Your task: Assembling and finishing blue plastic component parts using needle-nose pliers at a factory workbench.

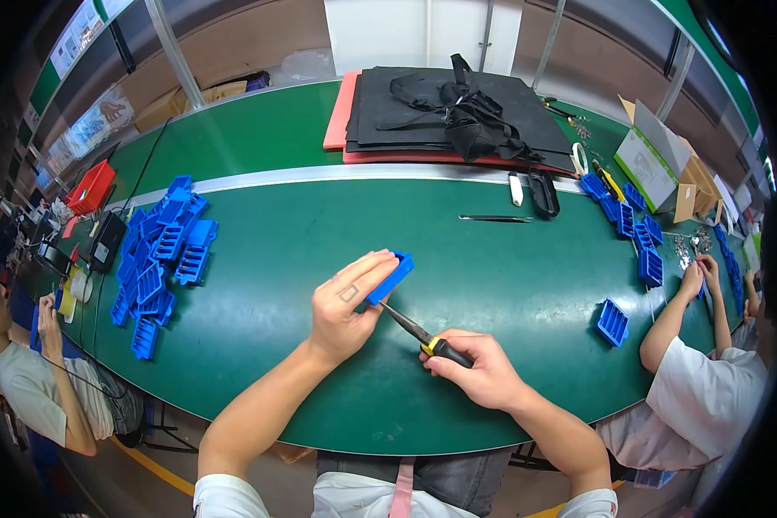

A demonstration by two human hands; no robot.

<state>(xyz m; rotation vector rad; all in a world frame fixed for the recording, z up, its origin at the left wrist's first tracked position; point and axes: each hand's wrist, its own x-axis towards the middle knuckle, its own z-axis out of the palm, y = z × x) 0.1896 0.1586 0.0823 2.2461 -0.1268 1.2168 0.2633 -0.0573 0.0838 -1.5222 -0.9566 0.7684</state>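
My left hand is closed around a blue plastic slotted tray, tilted up on its side above the middle of the table. My right hand grips the black-and-yellow handles of long-nose pliers. Their narrow grey jaws point up and left, reaching the lower end of the tray beside my left palm. Whether the tips touch the tray or pinch anything there, I cannot tell. My left fingers cover much of the tray's far side.
A heap of blue trays lies left on the green table. A single tray sits at right, with several more behind it. Tweezers lie ahead. Black foam sheets are stacked behind. Co-workers sit at both sides.
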